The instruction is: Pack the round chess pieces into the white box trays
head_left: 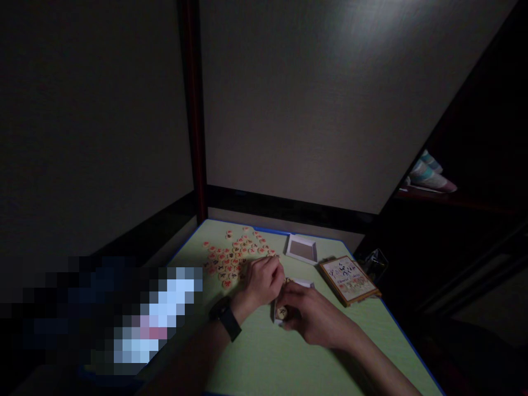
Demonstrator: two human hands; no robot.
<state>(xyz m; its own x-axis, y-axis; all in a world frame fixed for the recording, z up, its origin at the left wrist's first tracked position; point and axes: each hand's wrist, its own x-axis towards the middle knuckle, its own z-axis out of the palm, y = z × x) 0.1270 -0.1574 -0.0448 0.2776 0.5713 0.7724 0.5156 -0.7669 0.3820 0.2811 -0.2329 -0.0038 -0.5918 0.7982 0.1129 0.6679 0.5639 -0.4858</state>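
Round piece (282,312), dark character face up, sits in the near end of a small white box (304,284), partly covered by the right hand (300,314). That hand bends over the box, fingers down inside its edge; can't tell if they grip anything. Left hand (264,281) is curled just beside it (contact unclear, contents hidden), dark watch (226,319) on the wrist. Loose pieces (226,261), red and black characters, spread left and beyond. Shallow white tray (303,250) farther back; framed wooden case (348,279) to the right. All on a pale green, blue-edged table (247,357). Pixelated patch at left; dim wall panels (297,110) behind.
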